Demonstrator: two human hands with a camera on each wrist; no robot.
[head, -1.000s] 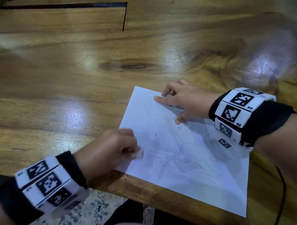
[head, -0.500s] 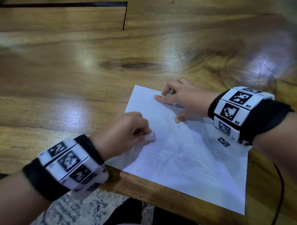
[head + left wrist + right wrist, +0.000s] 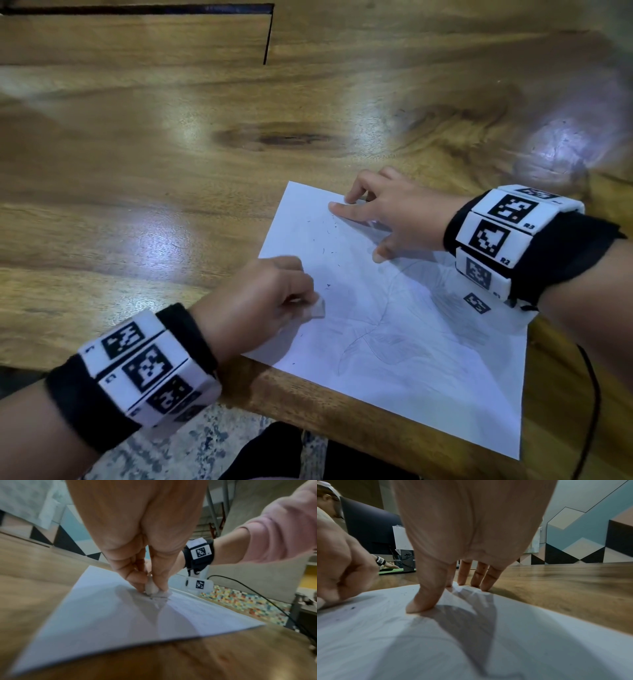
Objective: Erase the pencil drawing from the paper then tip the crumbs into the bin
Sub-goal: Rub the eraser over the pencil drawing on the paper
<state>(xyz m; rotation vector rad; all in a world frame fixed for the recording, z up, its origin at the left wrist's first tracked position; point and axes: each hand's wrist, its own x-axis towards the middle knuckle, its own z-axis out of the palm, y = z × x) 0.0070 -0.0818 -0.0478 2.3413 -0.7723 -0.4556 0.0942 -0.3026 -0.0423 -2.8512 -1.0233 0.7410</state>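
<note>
Wooden table (image 3: 144, 212): left hand (image 3: 260, 301) pinching eraser (image 3: 318, 307) has advanced up paper (image 3: 394, 346), right hand (image 3: 394, 216) splayed pinning its far edge; leaf sketch remains.

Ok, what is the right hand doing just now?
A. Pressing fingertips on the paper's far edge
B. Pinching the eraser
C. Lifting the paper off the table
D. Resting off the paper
A: the right hand presses spread fingertips on the paper, while the left hand pinches the eraser.
</note>
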